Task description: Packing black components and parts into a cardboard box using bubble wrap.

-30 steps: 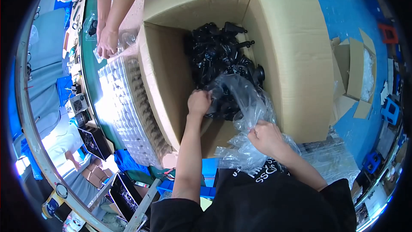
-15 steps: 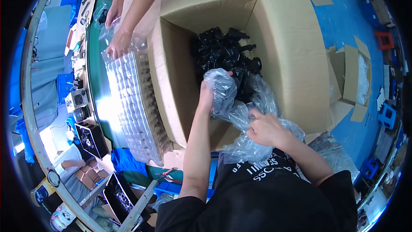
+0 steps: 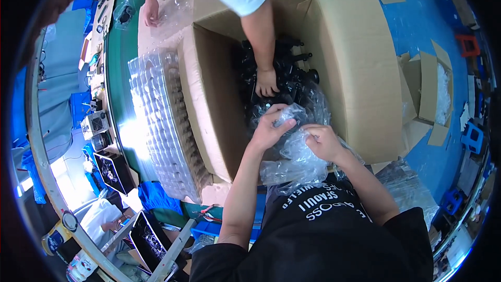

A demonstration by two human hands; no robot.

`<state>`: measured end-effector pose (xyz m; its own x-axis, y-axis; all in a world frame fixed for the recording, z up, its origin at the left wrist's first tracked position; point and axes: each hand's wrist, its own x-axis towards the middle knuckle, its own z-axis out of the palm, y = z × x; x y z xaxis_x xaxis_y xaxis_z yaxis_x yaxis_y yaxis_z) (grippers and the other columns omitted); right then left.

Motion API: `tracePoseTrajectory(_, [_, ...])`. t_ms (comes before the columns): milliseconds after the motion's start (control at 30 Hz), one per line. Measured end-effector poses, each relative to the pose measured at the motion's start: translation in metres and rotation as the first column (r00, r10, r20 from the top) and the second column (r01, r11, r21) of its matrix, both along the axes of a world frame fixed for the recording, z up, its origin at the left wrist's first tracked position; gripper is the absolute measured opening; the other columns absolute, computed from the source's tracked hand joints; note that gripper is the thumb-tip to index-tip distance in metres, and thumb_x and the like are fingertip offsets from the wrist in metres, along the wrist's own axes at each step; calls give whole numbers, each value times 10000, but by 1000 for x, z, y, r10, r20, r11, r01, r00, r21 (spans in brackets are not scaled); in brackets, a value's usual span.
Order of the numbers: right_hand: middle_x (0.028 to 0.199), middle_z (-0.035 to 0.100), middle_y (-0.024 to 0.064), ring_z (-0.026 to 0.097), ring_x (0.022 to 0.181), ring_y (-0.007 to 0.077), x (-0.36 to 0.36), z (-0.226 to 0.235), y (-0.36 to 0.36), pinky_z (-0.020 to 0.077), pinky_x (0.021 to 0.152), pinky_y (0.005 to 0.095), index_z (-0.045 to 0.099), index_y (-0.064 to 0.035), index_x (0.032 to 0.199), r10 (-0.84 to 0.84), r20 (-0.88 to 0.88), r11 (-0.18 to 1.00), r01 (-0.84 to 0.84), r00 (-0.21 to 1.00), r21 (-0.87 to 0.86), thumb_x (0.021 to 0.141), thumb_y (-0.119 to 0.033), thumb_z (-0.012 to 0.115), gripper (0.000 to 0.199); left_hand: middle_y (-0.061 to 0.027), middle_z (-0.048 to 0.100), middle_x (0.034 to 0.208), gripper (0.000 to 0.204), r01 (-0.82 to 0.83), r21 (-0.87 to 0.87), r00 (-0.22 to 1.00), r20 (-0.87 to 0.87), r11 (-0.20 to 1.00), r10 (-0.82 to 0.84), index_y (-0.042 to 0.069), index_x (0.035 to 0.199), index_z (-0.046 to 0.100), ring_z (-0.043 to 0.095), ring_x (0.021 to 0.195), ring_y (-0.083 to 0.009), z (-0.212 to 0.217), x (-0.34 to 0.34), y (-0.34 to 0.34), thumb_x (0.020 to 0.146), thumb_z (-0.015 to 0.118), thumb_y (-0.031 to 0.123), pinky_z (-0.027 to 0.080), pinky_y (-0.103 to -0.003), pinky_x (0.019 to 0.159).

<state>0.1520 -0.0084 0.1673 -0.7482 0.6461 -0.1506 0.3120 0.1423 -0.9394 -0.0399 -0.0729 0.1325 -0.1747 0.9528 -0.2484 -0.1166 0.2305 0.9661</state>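
Observation:
Over the near side of a large open cardboard box [image 3: 365, 73], both of my hands grip a crumpled clear plastic bag [image 3: 300, 159]. My left hand [image 3: 270, 129] is closed round its bunched upper part, thumb on top. Close by on the right, my right hand [image 3: 324, 143] pinches the bag with curled fingers. Whatever the bag may hold cannot be made out. Beyond my hands, a pile of shiny black parts [image 3: 295, 70] lies deep in the box. A co-worker's hand [image 3: 267, 83] reaches down onto that pile from the far side.
Clear moulded plastic trays [image 3: 156, 120] are stacked along the box's left side, on a green-topped bench [image 3: 122, 73]. The co-worker's other hand [image 3: 150, 13] rests near the far left flap. At the right, a smaller open carton [image 3: 425, 89] stands on the blue floor [image 3: 412, 26].
My left hand has come back toward me, close to my right hand. The co-worker has let go of the trays' plastic and now leans over the box, one arm inside.

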Motion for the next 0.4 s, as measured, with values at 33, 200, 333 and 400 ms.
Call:
tracePoseTrajectory(33, [1004, 644, 108, 545, 582, 228, 2, -1, 2, 448, 565, 291, 550, 24, 650, 28, 55, 999, -26, 998, -33, 721, -73, 532, 121, -91, 620, 1010, 298, 18, 55, 981, -196, 998, -7, -10, 1105, 585, 453, 1136, -219, 1, 3, 1, 854, 557, 148, 367, -338, 954])
tracePoseTrajectory(200, [895, 638, 98, 564, 621, 238, 4, 14, 0, 453, 588, 297, 584, -3, 845, 31, 170, 987, -4, 985, -159, 766, -113, 557, 139, -128, 624, 1042, 282, -17, 151, 832, -547, 988, 98, -1, 1119, 586, 491, 1125, -252, 12, 2, 2, 873, 523, 121, 367, -331, 964])
tracePoseTrajectory(333, [936, 606, 112, 567, 695, 241, 2, 26, -4, 463, 628, 304, 554, -42, 1069, -68, 164, 966, 105, 984, -234, 801, -154, 575, 292, -161, 621, 1080, 262, -181, 87, 915, -351, 980, 200, 52, 1120, 605, 503, 1138, -276, 24, -2, -1, 896, 482, 106, 357, -326, 986])
tracePoseTrajectory(400, [1095, 569, 145, 558, 793, 239, 0, 23, -5, 478, 677, 307, 463, -80, 1223, -142, 131, 941, 175, 981, -288, 816, -187, 590, 439, -173, 615, 1099, 267, -248, -91, 966, 50, 964, 253, 126, 1113, 632, 470, 1185, -294, 32, -3, -5, 894, 482, 96, 331, -340, 1021])
